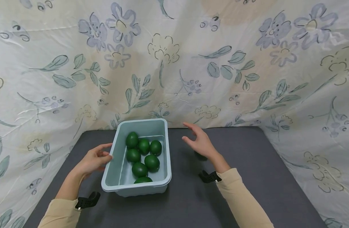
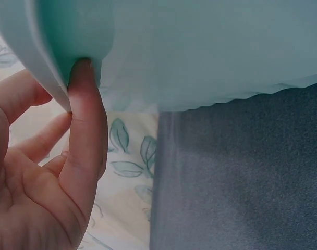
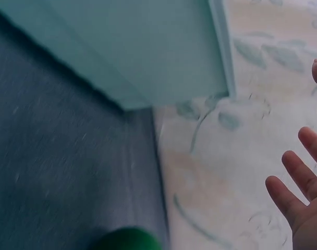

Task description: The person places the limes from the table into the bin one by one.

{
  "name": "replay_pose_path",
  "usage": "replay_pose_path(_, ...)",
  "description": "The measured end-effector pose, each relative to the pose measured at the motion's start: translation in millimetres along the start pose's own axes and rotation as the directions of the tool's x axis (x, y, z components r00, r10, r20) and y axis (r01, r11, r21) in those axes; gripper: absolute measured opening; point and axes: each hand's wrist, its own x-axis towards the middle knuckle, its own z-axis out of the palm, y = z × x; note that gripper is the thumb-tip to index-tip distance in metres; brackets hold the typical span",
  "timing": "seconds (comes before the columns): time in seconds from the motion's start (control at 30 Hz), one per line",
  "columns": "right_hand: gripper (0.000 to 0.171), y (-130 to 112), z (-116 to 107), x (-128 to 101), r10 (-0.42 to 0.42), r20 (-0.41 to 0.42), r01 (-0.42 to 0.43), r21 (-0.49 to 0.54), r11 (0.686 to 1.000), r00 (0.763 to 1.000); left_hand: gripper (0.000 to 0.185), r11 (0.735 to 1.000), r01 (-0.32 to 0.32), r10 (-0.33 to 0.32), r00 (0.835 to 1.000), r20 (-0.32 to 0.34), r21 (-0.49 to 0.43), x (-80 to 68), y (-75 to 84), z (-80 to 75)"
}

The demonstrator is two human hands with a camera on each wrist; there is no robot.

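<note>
The bin (image 1: 140,185), a pale blue-green plastic tub, stands on the dark grey mat (image 1: 248,177) and serves as the landmark here. Its near short wall faces the person; its far end reaches almost to the flowered cloth (image 1: 174,63).

Nearest, the two cream sleeves (image 1: 60,215) come in from below, one on each side of the bin, each with a black wrist strap.

The left hand (image 1: 93,161) is at the bin's left long wall, near its front corner. Its fingers are loosely bent, and the left wrist view shows the thumb (image 2: 85,130) pressed up against the underside of the rim (image 2: 44,67), with the other fingers on the outer side of it; a pinch on the rim, as far as the view shows.

Inside the bin lie seven green fruits (image 1: 151,161), smooth and egg-shaped, clustered from the near wall toward the middle, several touching one another.

The right hand (image 1: 200,142) hovers to the right of the bin's far half, apart from its wall, fingers spread and straight, palm turned toward the bin, holding nothing. Under that hand, on the mat right of the bin, sits one more green fruit (image 3: 124,239), mostly hidden in the head view.

Farthest, the cloth rises behind the bin and along both sides of the mat.
</note>
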Motion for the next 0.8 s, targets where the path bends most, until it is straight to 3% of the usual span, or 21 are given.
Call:
replay_pose_path(0.3,0.055,35.1,-5.0,-21.1,0.091,-0.001,-0.091,-0.039,0.995,0.996,0.065,1.0,0.001,-0.001,1.0,-0.005,-0.001,-0.4,0.7,0.6)
replay_pose_path(0.8,0.056,71.7,-2.1,-45.2,0.23,-0.011,-0.23,-0.145,0.962,0.973,0.064,1.0,-0.004,0.004,1.0,-0.013,-0.002,-1.2,-0.9,0.9)
